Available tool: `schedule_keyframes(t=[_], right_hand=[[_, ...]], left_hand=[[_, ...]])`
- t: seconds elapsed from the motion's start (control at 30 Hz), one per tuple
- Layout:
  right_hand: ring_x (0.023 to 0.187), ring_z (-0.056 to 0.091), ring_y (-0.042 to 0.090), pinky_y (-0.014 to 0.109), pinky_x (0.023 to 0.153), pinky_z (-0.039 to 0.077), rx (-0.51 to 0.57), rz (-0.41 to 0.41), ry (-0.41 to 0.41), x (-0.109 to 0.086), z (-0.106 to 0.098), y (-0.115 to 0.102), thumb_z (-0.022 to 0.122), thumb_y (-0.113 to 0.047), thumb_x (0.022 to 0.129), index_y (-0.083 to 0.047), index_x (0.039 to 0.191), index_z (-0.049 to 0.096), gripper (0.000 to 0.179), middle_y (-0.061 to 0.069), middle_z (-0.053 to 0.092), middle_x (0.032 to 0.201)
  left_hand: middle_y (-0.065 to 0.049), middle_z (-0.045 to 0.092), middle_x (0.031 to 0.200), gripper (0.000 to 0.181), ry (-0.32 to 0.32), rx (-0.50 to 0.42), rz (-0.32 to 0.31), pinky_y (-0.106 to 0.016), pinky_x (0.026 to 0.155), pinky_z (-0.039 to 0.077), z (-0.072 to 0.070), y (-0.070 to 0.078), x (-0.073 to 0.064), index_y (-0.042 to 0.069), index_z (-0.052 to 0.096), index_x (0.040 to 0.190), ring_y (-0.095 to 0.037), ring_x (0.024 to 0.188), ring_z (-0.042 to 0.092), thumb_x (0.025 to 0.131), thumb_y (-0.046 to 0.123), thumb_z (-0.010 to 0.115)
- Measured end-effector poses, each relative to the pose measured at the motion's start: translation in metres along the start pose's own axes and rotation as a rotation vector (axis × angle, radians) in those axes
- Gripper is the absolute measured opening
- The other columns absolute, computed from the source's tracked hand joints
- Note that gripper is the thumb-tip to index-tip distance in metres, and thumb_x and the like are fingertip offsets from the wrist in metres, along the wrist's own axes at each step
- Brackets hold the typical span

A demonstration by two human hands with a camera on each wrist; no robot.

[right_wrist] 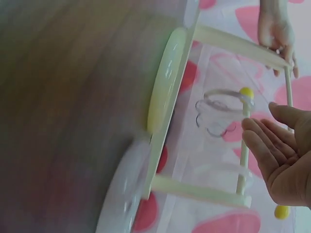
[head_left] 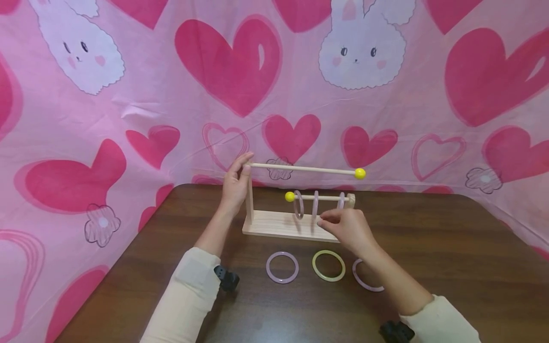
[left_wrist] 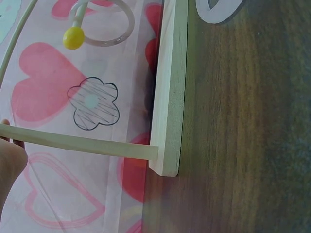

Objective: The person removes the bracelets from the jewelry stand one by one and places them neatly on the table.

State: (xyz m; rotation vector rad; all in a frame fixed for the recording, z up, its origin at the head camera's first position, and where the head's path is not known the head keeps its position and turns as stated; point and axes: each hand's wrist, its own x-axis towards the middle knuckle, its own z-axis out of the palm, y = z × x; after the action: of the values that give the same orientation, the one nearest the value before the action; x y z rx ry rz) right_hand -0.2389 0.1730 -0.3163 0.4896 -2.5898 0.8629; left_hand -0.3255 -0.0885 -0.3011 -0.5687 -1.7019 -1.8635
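Observation:
A pale wooden stand (head_left: 283, 224) has a long upper rod (head_left: 300, 167) tipped with a yellow ball (head_left: 360, 174) and a shorter lower rod ending in another yellow ball (head_left: 289, 196). My left hand (head_left: 235, 188) grips the top of its left post, thumb in front. From the lower rod hang a translucent purple ring (head_left: 302, 209) near the ball, a middle ring (head_left: 315, 205) and a third ring (head_left: 341, 201) by the right post. My right hand (head_left: 351, 228) is in front of the stand, fingertips beside the middle ring. In the right wrist view that hand's thumb and fingers are apart, gripping nothing.
On the dark wooden table (head_left: 171, 286), in front of the stand, lie a purple ring (head_left: 268, 267), a yellow ring (head_left: 314, 264) and another purple ring (head_left: 354, 272) partly covered by my right forearm. A pink heart-printed cloth (head_left: 227, 62) hangs behind the table.

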Motion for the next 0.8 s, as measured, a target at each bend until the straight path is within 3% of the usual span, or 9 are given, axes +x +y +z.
schedule_keyframes(t=[0.17, 0.37, 0.57, 0.8], right_hand=[[0.073, 0.067, 0.02, 0.034, 0.061, 0.054, 0.066, -0.043, 0.074, 0.006, 0.01, -0.007, 0.075, -0.013, 0.077, -0.001, 0.093, 0.073, 0.02, 0.008, 0.071, 0.084], [0.077, 0.068, 0.024, 0.036, 0.065, 0.055, 0.098, -0.035, 0.087, 0.015, 0.018, -0.011, 0.074, -0.012, 0.078, 0.001, 0.094, 0.072, 0.021, 0.012, 0.07, 0.087], [0.073, 0.066, 0.02, 0.035, 0.062, 0.053, 0.048, -0.01, 0.102, 0.026, 0.02, -0.017, 0.075, -0.016, 0.077, -0.002, 0.092, 0.073, 0.021, 0.009, 0.071, 0.084], [0.061, 0.06, 0.015, 0.031, 0.052, 0.045, -0.089, -0.018, 0.055, 0.038, 0.025, -0.021, 0.076, -0.02, 0.075, -0.009, 0.083, 0.076, 0.014, 0.002, 0.07, 0.073]], left_hand=[[-0.018, 0.045, 0.135, 0.031, 0.002, 0.01, -0.002, -0.026, 0.104, 0.03, -0.001, -0.001, -0.001, -0.006, 0.053, 0.123, -0.019, 0.126, 0.039, 0.092, -0.002, 0.048], [-0.018, 0.045, 0.135, 0.032, 0.001, 0.003, -0.015, -0.026, 0.103, 0.031, -0.001, -0.002, -0.002, -0.005, 0.053, 0.124, -0.017, 0.125, 0.039, 0.093, -0.003, 0.047], [-0.02, 0.044, 0.136, 0.031, 0.003, 0.008, -0.018, -0.027, 0.103, 0.031, -0.001, -0.002, -0.001, -0.006, 0.053, 0.123, -0.018, 0.126, 0.039, 0.093, -0.001, 0.048], [-0.02, 0.044, 0.136, 0.032, 0.006, 0.01, -0.026, -0.028, 0.103, 0.031, 0.0, -0.001, 0.0, -0.006, 0.053, 0.124, -0.018, 0.126, 0.039, 0.093, 0.002, 0.048]])
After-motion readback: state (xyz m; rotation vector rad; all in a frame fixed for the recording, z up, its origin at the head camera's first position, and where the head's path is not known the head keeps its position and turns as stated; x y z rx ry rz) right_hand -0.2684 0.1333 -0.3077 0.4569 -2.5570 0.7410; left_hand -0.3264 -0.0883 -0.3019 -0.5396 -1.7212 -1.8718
